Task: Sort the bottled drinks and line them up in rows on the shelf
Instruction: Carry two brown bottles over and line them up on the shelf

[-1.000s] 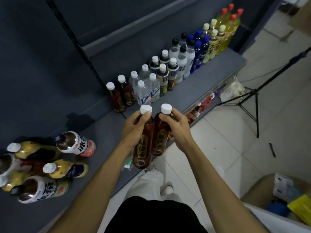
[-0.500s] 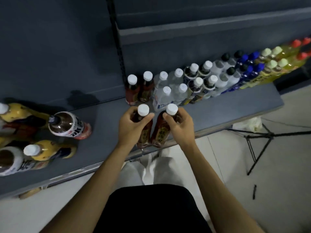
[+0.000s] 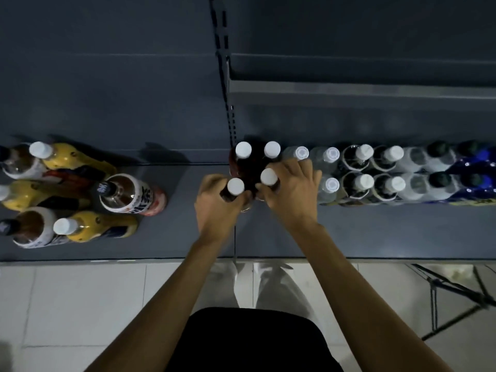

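From the head view, looking straight down, the left hand (image 3: pixel 217 208) curls its grip round the neck of a dark, white-capped bottle (image 3: pixel 235 187), upright on the grey shelf (image 3: pixel 375 232). The right hand (image 3: pixel 291 191) holds a second dark bottle (image 3: pixel 269 177) of the same kind, fingers wrapped over its shoulder, thumb on the near side. The two held bottles stand side by side, just in front of two more dark bottles with white caps (image 3: pixel 243 150) (image 3: pixel 272 149) at the back of the shelf, so the four caps form a square.

To the right of these runs a double row of upright drinks, touching one another: clear bottles (image 3: pixel 330 185), then dark-labelled bottles with white caps (image 3: pixel 363 181), then pale bottles with black caps (image 3: pixel 440 179), then blue ones (image 3: pixel 475 181) at the frame edge. The right hand's fingertips reach over the nearest clear bottle in the front row.

Well apart on the left of the shelf lies an unsorted heap: yellow bottles (image 3: pixel 96 226) on their sides and brown-tea bottles with white labels (image 3: pixel 128 194), one of them tipped toward the camera.

Below the shelf edge are pale floor tiles (image 3: pixel 80 304), the person's light trousers and dark top, and a black tripod leg (image 3: pixel 451 288) at lower right.
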### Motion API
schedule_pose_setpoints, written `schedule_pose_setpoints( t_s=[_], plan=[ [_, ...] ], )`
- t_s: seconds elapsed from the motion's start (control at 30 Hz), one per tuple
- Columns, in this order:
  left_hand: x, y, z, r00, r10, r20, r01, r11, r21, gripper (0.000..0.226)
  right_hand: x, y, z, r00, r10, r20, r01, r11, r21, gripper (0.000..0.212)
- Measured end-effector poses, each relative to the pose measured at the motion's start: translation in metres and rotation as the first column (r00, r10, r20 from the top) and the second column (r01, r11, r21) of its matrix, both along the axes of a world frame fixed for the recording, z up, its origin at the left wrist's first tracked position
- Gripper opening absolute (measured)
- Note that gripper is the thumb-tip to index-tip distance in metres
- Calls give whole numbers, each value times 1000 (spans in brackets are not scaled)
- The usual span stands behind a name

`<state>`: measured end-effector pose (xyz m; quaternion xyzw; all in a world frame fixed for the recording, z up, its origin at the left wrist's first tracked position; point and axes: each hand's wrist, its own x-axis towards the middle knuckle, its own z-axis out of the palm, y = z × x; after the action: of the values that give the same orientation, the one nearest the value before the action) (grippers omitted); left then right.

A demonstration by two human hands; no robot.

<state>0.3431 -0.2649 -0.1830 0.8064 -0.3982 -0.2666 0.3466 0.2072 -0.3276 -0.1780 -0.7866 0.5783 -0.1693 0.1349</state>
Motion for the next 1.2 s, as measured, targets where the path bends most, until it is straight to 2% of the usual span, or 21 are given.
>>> schedule_pose_setpoints(
  t_s=[0.1, 0.27, 0.5, 0.67, 0.83, 0.93, 1.03, 1.2],
  plan=[
    [-1, -13, -9, 1000, 24, -2, -24, 1000, 11, 21, -8, -7, -7, 995, 62, -79, -66, 997, -45, 33],
    [-5, -26, -11, 997, 69, 16, -69, 997, -33, 20, -8, -9, -13, 986, 74, -147, -76, 997, -5, 33],
    [-8, -21, -16, 994, 91, -56, -96, 991, -98, 24, -8, -12, -5, 985, 129, -117, -129, 992, 7, 29],
    [-1, -21, -23, 993, 15, -113, -21, 998, -53, 29, -1, -8, -12, 985, 83, -154, -74, 995, 63, 33],
    [13, -18, -24, 974, -162, -161, 144, 982, -120, 26, 3, -5, -7, 975, 37, -217, -29, 999, 43, 33],
    [11, -20, -23, 976, -157, -151, 135, 980, -143, 24, 4, -3, -5, 970, 31, -242, -20, 999, 47, 32],
    [7, -22, -23, 973, -154, -170, 134, 983, -126, 26, 6, -1, -3, 970, 53, -237, -30, 995, 100, 33],
    [17, -17, -27, 948, -289, -134, 274, 954, -123, 32, 14, 4, 11, 968, 78, -239, -23, 974, 226, 37]
  ],
)
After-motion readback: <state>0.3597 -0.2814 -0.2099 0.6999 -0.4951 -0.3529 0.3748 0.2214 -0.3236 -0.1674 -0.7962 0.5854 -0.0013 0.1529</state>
